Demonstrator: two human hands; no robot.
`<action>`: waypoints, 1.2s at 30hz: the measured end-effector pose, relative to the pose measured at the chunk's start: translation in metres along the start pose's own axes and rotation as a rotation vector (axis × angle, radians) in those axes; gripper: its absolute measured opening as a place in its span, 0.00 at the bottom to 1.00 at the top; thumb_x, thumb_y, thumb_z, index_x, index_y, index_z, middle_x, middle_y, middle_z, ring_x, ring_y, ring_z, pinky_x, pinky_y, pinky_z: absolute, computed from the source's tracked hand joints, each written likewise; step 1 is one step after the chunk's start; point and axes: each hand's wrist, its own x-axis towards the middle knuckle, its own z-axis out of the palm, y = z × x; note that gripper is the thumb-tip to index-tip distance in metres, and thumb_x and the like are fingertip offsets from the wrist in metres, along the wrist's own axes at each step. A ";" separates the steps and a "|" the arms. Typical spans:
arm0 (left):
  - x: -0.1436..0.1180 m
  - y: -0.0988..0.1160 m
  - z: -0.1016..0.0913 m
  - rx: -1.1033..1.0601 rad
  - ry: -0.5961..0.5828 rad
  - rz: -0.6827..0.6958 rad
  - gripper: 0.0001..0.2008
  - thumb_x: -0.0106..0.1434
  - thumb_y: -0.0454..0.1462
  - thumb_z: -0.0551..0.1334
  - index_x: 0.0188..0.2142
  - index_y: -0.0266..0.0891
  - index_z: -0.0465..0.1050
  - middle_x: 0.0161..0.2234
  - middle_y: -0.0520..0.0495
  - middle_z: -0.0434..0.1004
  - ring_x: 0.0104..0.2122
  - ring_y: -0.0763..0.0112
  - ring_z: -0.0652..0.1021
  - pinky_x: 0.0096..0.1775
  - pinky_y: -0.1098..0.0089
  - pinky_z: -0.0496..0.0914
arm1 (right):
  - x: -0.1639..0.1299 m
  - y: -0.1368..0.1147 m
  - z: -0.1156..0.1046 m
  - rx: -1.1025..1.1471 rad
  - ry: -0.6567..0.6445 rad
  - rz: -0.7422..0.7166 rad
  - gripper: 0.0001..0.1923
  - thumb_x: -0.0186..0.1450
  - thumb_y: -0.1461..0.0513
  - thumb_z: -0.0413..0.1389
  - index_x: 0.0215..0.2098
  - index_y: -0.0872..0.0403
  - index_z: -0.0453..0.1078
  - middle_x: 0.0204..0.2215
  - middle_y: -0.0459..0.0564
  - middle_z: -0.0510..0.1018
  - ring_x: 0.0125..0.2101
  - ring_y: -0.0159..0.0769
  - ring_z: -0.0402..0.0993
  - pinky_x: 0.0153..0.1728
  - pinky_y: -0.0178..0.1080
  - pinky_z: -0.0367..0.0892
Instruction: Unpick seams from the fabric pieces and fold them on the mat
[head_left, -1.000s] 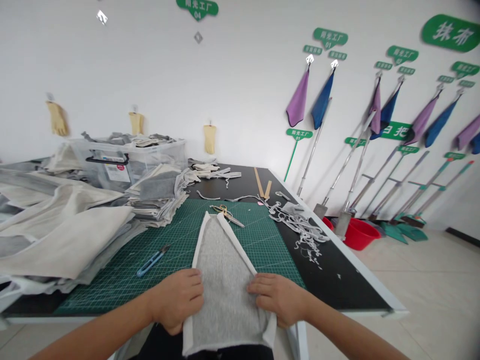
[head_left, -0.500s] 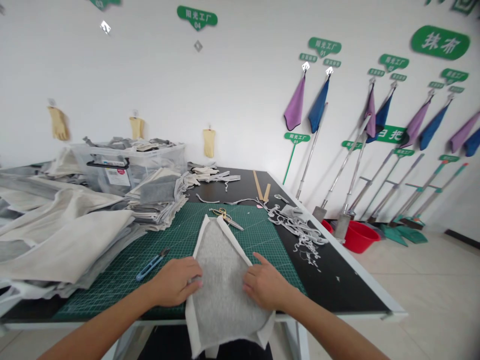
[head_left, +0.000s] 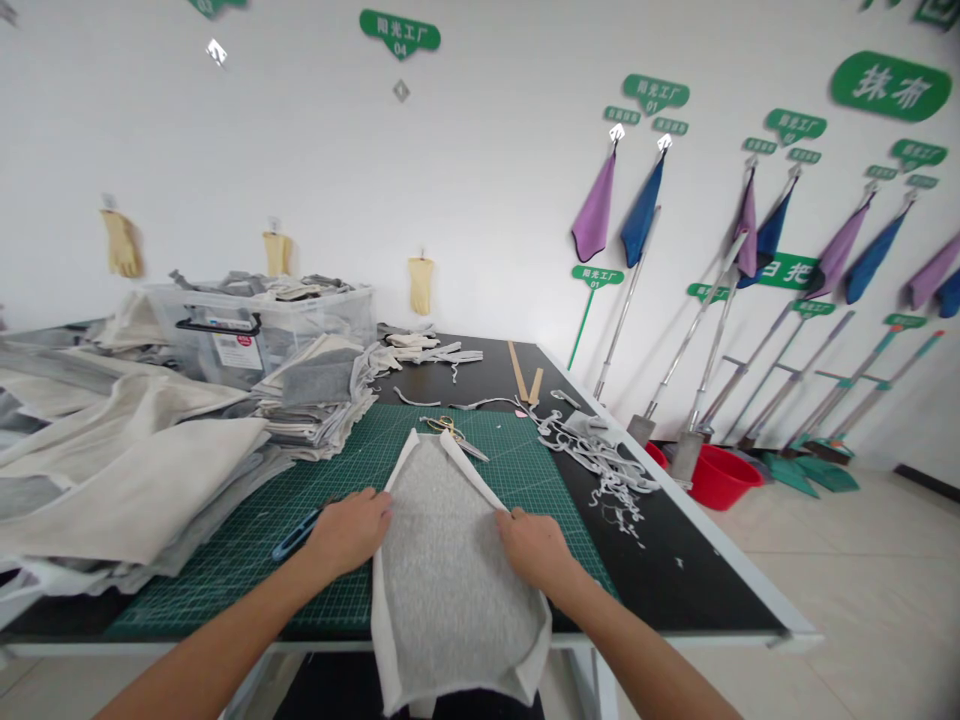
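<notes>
Cloth (head_left: 450, 560), grey with white edges, lies lengthwise at lower centre of the frame, running from the scissors (head_left: 454, 432) on the green mat (head_left: 525, 470) to hang over the surface's (head_left: 712, 570) near edge. Left hand (head_left: 349, 530) and right hand (head_left: 534, 548) pinch its opposite side edges, equally near, fingers curled closed on the fabric.

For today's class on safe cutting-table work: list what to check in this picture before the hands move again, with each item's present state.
1. Left hand on the grey cloth's left edge: ok.
2. Right hand on its right edge: ok.
3. Cloth fully on the green cutting mat: not ok, near end hangs over the table edge.
4. Scissors away from both hands: ok.
5. Blue thread snips away from left hand: not ok, close beside it.
6. Grip firmness: cannot tell.
</notes>
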 end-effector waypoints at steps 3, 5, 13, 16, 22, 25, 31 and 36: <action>0.002 -0.001 -0.001 0.017 -0.009 -0.003 0.17 0.66 0.41 0.45 0.41 0.41 0.71 0.39 0.41 0.73 0.39 0.57 0.76 0.38 0.60 0.67 | -0.001 0.006 0.003 -0.013 -0.006 0.039 0.15 0.68 0.66 0.42 0.46 0.54 0.68 0.33 0.56 0.78 0.32 0.46 0.78 0.29 0.40 0.67; 0.004 0.000 -0.002 0.021 -0.021 -0.008 0.18 0.66 0.42 0.44 0.41 0.41 0.72 0.38 0.41 0.74 0.38 0.57 0.77 0.38 0.59 0.68 | -0.001 0.010 0.003 -0.018 -0.012 0.049 0.16 0.67 0.68 0.43 0.48 0.55 0.68 0.32 0.56 0.78 0.32 0.46 0.78 0.29 0.40 0.68; 0.021 -0.005 0.001 0.001 -0.071 -0.054 0.22 0.66 0.46 0.44 0.46 0.40 0.71 0.40 0.37 0.77 0.42 0.54 0.77 0.41 0.58 0.68 | 0.004 0.013 0.002 -0.025 -0.014 0.063 0.15 0.64 0.71 0.45 0.42 0.56 0.70 0.32 0.56 0.79 0.32 0.46 0.78 0.31 0.40 0.68; 0.028 -0.007 0.002 -0.010 -0.085 -0.079 0.23 0.66 0.47 0.44 0.46 0.38 0.71 0.40 0.35 0.77 0.42 0.51 0.77 0.41 0.56 0.68 | 0.006 0.013 0.003 -0.024 -0.017 0.068 0.15 0.63 0.71 0.45 0.42 0.56 0.69 0.32 0.56 0.79 0.33 0.46 0.78 0.30 0.40 0.68; 0.044 -0.008 0.002 -0.045 -0.109 -0.145 0.25 0.64 0.49 0.46 0.47 0.37 0.72 0.41 0.34 0.77 0.43 0.51 0.77 0.42 0.57 0.68 | 0.009 0.015 0.002 -0.019 -0.040 0.088 0.22 0.64 0.71 0.43 0.56 0.56 0.61 0.31 0.56 0.79 0.32 0.44 0.78 0.30 0.38 0.68; 0.052 -0.009 0.002 -0.064 -0.118 -0.168 0.26 0.63 0.51 0.47 0.48 0.39 0.72 0.42 0.34 0.77 0.44 0.51 0.77 0.43 0.57 0.68 | 0.012 0.017 0.000 -0.014 -0.073 0.129 0.21 0.64 0.70 0.44 0.55 0.56 0.62 0.32 0.57 0.79 0.34 0.43 0.78 0.32 0.37 0.68; 0.066 -0.012 0.004 -0.069 -0.122 -0.193 0.27 0.63 0.53 0.47 0.47 0.38 0.72 0.43 0.34 0.77 0.45 0.49 0.76 0.43 0.56 0.68 | 0.024 0.014 0.000 -0.001 -0.043 0.131 0.17 0.70 0.58 0.43 0.39 0.59 0.70 0.34 0.60 0.79 0.37 0.46 0.77 0.35 0.40 0.68; 0.078 -0.015 0.003 -0.061 -0.120 -0.189 0.29 0.61 0.55 0.47 0.45 0.39 0.74 0.43 0.35 0.78 0.44 0.49 0.76 0.43 0.56 0.68 | 0.044 0.013 0.003 0.011 0.001 0.120 0.19 0.69 0.54 0.45 0.38 0.59 0.70 0.33 0.60 0.78 0.37 0.48 0.77 0.36 0.41 0.69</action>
